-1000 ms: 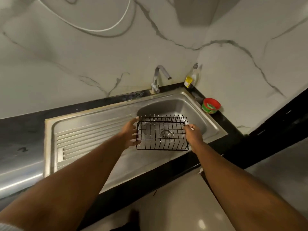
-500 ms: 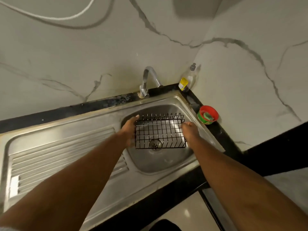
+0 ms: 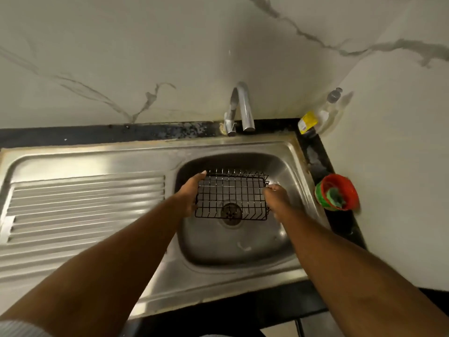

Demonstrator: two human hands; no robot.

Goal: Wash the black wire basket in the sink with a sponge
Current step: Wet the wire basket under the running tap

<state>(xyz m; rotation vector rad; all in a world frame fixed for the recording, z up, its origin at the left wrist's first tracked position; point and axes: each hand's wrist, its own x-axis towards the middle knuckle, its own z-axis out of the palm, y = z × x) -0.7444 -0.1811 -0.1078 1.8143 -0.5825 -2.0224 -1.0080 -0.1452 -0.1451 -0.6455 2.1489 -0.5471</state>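
- Where black bench (image 3: 315,152) meets veined walls (image 3: 145,57), a steel sink (image 3: 218,145) sits.
- Arms outstretched, left hand (image 3: 190,194) and right hand (image 3: 275,195) grip the black wire basket (image 3: 230,190) by its ends inside the bowl.

We note a black counter (image 3: 170,133) that runs along the back and turns the corner at the right. A stainless sink (image 3: 97,159) is set into it, with the bowl at the right and the ribbed draining board (image 3: 85,207) at the left. A chrome tap (image 3: 240,110) stands at the back edge behind the bowl. A clear bottle (image 3: 320,115) with a yellow label occupies the rear corner. Nearer, beside the sink's right rim, a red tub (image 3: 339,177) holds a green sponge (image 3: 336,196).
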